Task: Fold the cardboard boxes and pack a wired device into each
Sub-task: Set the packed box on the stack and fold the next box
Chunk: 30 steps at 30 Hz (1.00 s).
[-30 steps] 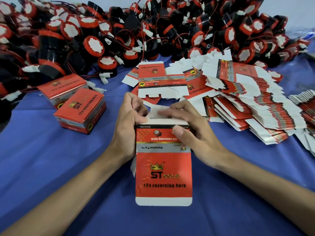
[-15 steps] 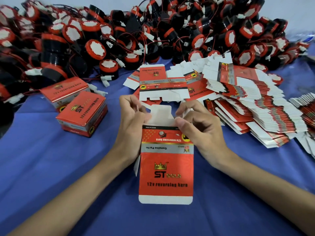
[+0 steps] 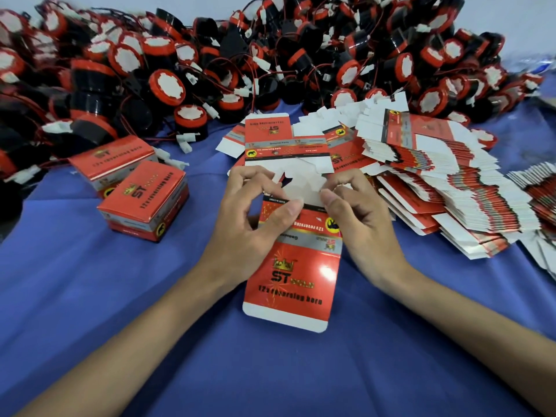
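A red and white cardboard box (image 3: 293,275), printed "ST 12v reversing horn", is held part-folded above the blue cloth at the centre, its rounded tab toward me. My left hand (image 3: 252,221) pinches its far left corner, thumb on the printed face. My right hand (image 3: 355,218) pinches the far right corner. Between them the white flaps (image 3: 301,185) at the far end stand spread apart. A big heap of black and red wired horns (image 3: 240,55) fills the back of the table.
Two closed red boxes (image 3: 144,197) sit at the left. Flat box blanks (image 3: 445,179) lie fanned in thick stacks at the right, with one blank (image 3: 285,145) lying just behind my hands. Blue cloth (image 3: 90,296) covers the table.
The box has been lifted and opened out at its far end. My hands have shifted from pressing its top edge to pulling the white flaps apart.
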{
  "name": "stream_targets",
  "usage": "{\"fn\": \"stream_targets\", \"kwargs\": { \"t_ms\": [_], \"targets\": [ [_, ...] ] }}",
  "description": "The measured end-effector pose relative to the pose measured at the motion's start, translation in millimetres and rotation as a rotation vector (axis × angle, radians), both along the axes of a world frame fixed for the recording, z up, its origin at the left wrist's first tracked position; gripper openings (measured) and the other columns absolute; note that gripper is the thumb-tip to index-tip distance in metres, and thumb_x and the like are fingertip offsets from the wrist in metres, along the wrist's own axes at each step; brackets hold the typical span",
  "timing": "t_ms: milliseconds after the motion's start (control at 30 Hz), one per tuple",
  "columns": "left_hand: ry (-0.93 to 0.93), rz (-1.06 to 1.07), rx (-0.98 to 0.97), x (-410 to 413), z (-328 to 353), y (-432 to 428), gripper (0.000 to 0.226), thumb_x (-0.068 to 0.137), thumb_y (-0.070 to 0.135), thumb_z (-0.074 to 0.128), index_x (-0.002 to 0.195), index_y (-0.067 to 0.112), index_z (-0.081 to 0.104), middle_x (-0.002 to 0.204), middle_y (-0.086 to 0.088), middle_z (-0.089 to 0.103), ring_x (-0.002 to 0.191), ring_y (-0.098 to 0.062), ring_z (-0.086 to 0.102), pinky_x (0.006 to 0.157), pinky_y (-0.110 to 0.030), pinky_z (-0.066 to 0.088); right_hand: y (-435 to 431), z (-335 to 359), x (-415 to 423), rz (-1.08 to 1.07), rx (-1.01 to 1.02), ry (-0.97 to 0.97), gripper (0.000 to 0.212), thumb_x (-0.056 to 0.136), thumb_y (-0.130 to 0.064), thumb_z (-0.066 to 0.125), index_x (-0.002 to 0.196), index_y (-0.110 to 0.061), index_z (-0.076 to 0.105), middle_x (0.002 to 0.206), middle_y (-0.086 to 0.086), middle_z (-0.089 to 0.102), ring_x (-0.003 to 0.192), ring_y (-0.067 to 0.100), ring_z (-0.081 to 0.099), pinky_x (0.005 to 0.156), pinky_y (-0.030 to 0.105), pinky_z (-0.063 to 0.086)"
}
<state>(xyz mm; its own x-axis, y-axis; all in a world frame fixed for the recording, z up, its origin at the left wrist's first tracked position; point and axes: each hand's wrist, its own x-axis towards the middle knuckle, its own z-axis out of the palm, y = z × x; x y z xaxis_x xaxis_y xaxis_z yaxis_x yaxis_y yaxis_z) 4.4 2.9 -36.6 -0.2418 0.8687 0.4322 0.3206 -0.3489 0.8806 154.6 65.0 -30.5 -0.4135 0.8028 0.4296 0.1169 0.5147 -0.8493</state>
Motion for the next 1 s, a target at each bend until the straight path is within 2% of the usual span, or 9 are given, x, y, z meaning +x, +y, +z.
{"fn": "stream_targets", "kwargs": {
  "t_ms": [67,133,233,367,467,567,667,767,1000],
  "targets": [
    [-0.013,0.011,-0.001,-1,1,0,0.009,0.081,0.027,0.065,0.081,0.024,0.057,0.110,-0.003,0.045,0.104,0.013,0.049,0.078,-0.002,0.041,-1,1,0,-0.004,0.004,-0.036,0.032,0.086,-0.043,0.047,0.055,-0.042,0.054,0.095,-0.005,0.052,0.087,0.000,0.051,0.074,0.009,0.035],
    [-0.032,0.020,-0.001,-2,1,0,0.015,0.080,0.036,0.067,0.087,0.026,0.059,0.110,-0.005,0.050,0.107,0.001,0.053,0.083,-0.009,0.042,-1,0,1,-0.029,0.023,-0.056,0.020,0.088,-0.045,0.047,0.074,-0.045,0.061,0.102,-0.007,0.051,0.094,-0.002,0.052,0.077,0.007,0.036],
    [-0.151,0.009,-0.010,-2,1,1,0.026,0.080,0.030,0.068,0.103,0.022,0.057,0.112,-0.005,0.060,0.106,-0.011,0.060,0.082,-0.018,0.047,-4,-4,-1,-0.089,0.002,0.036,0.019,0.087,-0.047,0.053,0.104,-0.041,0.060,0.114,0.001,0.048,0.096,0.014,0.059,0.079,0.026,0.049],
    [-0.142,0.004,-0.010,-3,1,1,0.024,0.081,0.028,0.064,0.102,0.017,0.060,0.110,-0.005,0.057,0.107,-0.017,0.061,0.074,-0.018,0.050,-9,-4,-4,-0.141,-0.253,0.263,0.037,0.070,-0.052,0.066,0.098,-0.030,0.057,0.116,0.013,0.057,0.099,0.033,0.063,0.072,0.044,0.056],
    [-0.108,0.019,0.049,-1,1,0,0.012,0.081,0.026,0.068,0.088,0.021,0.061,0.102,-0.006,0.050,0.101,-0.007,0.058,0.067,-0.011,0.048,-9,-4,-4,-0.107,-0.255,0.294,0.025,0.077,-0.037,0.070,0.097,-0.026,0.059,0.110,0.017,0.064,0.098,0.030,0.066,0.068,0.033,0.054],
    [0.011,0.086,0.128,1,0,-2,0.015,0.081,0.035,0.066,0.083,0.023,0.057,0.102,-0.005,0.045,0.097,0.005,0.052,0.074,-0.010,0.044,-10,-3,-3,-0.078,-0.143,0.260,0.012,0.084,-0.024,0.063,0.096,-0.025,0.063,0.107,0.014,0.065,0.099,0.021,0.066,0.073,0.027,0.051],
    [0.109,0.161,0.178,1,-2,-4,0.014,0.081,0.039,0.062,0.082,0.026,0.056,0.109,0.001,0.042,0.108,0.002,0.048,0.090,-0.018,0.041,-10,-1,-2,-0.043,-0.043,0.230,0.011,0.088,-0.018,0.061,0.096,-0.023,0.067,0.100,-0.002,0.066,0.096,0.010,0.064,0.075,0.019,0.049],
    [0.145,0.212,0.248,2,-3,-5,0.016,0.080,0.035,0.065,0.084,0.022,0.057,0.115,-0.006,0.041,0.115,-0.005,0.046,0.095,-0.024,0.042,-11,0,-3,-0.005,0.036,0.236,0.013,0.089,-0.010,0.060,0.094,-0.021,0.067,0.102,-0.009,0.067,0.098,0.000,0.063,0.075,0.009,0.047],
    [0.144,0.165,0.271,3,0,-5,0.019,0.077,0.031,0.070,0.086,0.017,0.059,0.107,-0.011,0.056,0.106,-0.005,0.056,0.089,-0.017,0.042,-2,1,0,0.061,-0.141,0.201,0.019,0.086,-0.011,0.055,0.083,-0.018,0.073,0.099,-0.007,0.073,0.100,0.009,0.067,0.080,0.018,0.049]
  ]
}}
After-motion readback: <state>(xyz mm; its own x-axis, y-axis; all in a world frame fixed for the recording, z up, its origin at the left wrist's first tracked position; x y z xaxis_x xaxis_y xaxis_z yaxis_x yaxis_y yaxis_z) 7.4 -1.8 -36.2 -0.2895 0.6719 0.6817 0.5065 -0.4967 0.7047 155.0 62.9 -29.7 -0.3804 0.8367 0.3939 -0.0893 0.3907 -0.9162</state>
